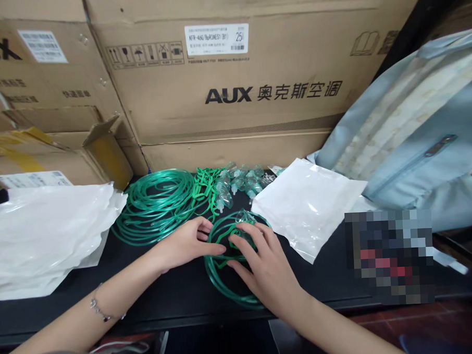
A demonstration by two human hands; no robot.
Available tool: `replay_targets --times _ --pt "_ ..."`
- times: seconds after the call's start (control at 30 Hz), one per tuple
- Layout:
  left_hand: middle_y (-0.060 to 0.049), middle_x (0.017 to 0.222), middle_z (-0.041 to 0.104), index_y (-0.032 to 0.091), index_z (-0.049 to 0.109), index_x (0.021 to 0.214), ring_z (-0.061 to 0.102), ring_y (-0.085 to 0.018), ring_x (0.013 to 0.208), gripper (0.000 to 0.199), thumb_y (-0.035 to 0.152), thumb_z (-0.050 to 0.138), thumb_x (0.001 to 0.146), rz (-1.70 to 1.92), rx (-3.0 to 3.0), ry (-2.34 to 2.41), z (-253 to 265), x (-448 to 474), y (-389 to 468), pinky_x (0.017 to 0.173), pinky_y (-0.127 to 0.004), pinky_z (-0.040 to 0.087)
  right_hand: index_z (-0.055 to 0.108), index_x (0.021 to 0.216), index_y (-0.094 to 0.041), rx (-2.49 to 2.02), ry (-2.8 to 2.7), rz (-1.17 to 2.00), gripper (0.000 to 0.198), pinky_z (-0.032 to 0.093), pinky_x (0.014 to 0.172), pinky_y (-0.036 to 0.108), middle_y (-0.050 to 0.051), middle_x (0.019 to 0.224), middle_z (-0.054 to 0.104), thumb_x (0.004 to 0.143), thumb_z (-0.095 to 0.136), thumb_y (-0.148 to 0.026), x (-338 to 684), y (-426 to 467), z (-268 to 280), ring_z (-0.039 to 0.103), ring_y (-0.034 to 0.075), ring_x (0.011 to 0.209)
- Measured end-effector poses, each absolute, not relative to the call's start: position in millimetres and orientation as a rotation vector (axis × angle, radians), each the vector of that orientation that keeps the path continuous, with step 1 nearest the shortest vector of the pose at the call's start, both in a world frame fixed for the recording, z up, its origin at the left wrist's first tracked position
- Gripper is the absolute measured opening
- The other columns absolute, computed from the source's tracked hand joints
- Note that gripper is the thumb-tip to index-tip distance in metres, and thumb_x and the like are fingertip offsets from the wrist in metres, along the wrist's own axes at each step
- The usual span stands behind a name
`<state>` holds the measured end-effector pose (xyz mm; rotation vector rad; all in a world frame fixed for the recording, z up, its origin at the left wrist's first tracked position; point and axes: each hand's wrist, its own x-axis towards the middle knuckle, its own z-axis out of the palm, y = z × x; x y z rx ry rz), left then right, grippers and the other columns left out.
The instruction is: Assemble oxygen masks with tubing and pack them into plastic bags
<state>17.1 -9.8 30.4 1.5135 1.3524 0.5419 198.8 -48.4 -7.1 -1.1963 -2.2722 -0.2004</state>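
Observation:
A coil of green plastic tubing [215,282] lies on the black table in front of me. Inside its loop are a clear green oxygen mask [245,218] and a green elastic strap [223,234], partly covered by my fingers. My left hand [190,245] grips the coil's left side, thumb reaching over the tubing and fingers curled behind it. From the right, my right hand [263,259] bends its fingers over the mask and strap, with the thumb lower down inside the loop. Its fingertips partly hide what they hold.
Behind lie a larger pile of coiled tubing [159,201], green straps [207,183] and several clear mask parts [240,179]. White pouches are stacked at left [46,232]; another white pouch [305,200] lies right. Cardboard boxes [233,114] and a light-blue bag [422,153] border the table.

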Motion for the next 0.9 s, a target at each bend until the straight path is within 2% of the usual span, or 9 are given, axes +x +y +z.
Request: replay_targets --times 0.07,0.17,0.27,0.43,0.57,0.67,0.77,0.9 --pt "-0.006 0.1 0.053 0.018 0.044 0.091 0.056 -0.02 0.09 0.053 0.03 0.076 0.051 0.58 1.381 1.265 34.9 19.7 -15.1 0.076 -0.033 0.045 0.055 0.108 -0.021 -1.204 -2.322 -0.202 0.03 0.042 0.081 0.042 0.009 0.112 0.053 0.079 0.057 -0.025 202.4 -47.9 -6.6 0.043 0.027 0.099" --pt "-0.007 0.106 0.051 0.019 0.041 0.094 0.058 -0.017 0.082 0.059 0.022 0.078 0.048 0.595 1.283 1.248 34.1 25.1 -20.0 0.073 -0.035 0.047 0.059 0.103 -0.019 -1.21 -2.316 -0.178 0.023 0.043 0.08 0.041 0.01 0.105 0.055 0.082 0.054 -0.025 204.7 -46.7 -8.9 0.046 0.025 0.095" --pt "-0.005 0.096 0.054 0.017 0.039 0.099 0.058 -0.016 0.078 0.062 0.015 0.076 0.049 0.637 1.25 1.249 25.3 30.8 -19.6 0.075 -0.035 0.046 0.058 0.1 -0.016 -1.171 -2.255 -0.113 0.023 0.043 0.082 0.04 0.011 0.102 0.054 0.081 0.056 -0.027 205.3 -46.9 -10.3 0.046 0.025 0.095" --pt "0.0 0.081 0.055 0.015 0.041 0.103 0.058 -0.018 0.082 0.06 0.007 0.072 0.051 0.728 1.231 1.263 16.0 36.2 -17.3 0.08 -0.035 0.044 0.056 0.102 -0.019 -1.128 -2.065 -0.015 0.03 0.043 0.087 0.042 0.011 0.108 0.048 0.076 0.06 -0.033 217.7 -47.0 -4.5 0.044 0.026 0.105" --pt "-0.003 0.09 0.053 0.017 0.043 0.107 0.059 -0.02 0.09 0.059 0.002 0.067 0.055 0.815 1.133 1.23 22.4 37.3 -20.8 0.078 -0.034 0.046 0.04 0.126 -0.02 -1.229 -2.129 -0.024 0.044 0.037 0.095 0.048 0.015 0.132 0.033 0.084 0.048 -0.032 234.9 -42.7 -2.9 0.027 0.029 0.127" --pt "-0.006 0.104 0.05 0.025 0.041 0.116 0.059 -0.021 0.092 0.067 0.002 0.064 0.058 0.83 0.995 1.161 27.6 38.6 -23.5 0.075 -0.036 0.049 0.028 0.136 -0.021 -1.249 -2.33 -0.024 0.051 0.03 0.1 0.052 0.013 0.141 0.027 0.087 0.041 -0.03 238.9 -42.6 -7.0 0.015 0.028 0.133" --pt "-0.007 0.108 0.052 0.03 0.036 0.123 0.061 -0.021 0.09 0.07 0.006 0.062 0.063 0.797 0.894 1.096 27.8 41.2 -23.5 0.072 -0.036 0.049 0.023 0.138 -0.017 -1.232 -2.445 -0.034 0.053 0.025 0.103 0.054 0.014 0.142 0.027 0.089 0.038 -0.03 232.9 -45.6 -12.8 0.015 0.027 0.134" --pt "-0.006 0.102 0.06 0.026 0.042 0.121 0.061 -0.019 0.09 0.061 0.006 0.058 0.065 0.879 0.926 1.111 23.2 46.9 -20.7 0.074 -0.03 0.046 0.018 0.139 -0.01 -1.235 -2.408 -0.053 0.057 0.027 0.102 0.053 0.02 0.142 0.025 0.089 0.038 -0.029 220.1 -47.9 -17.7 0.016 0.027 0.133"
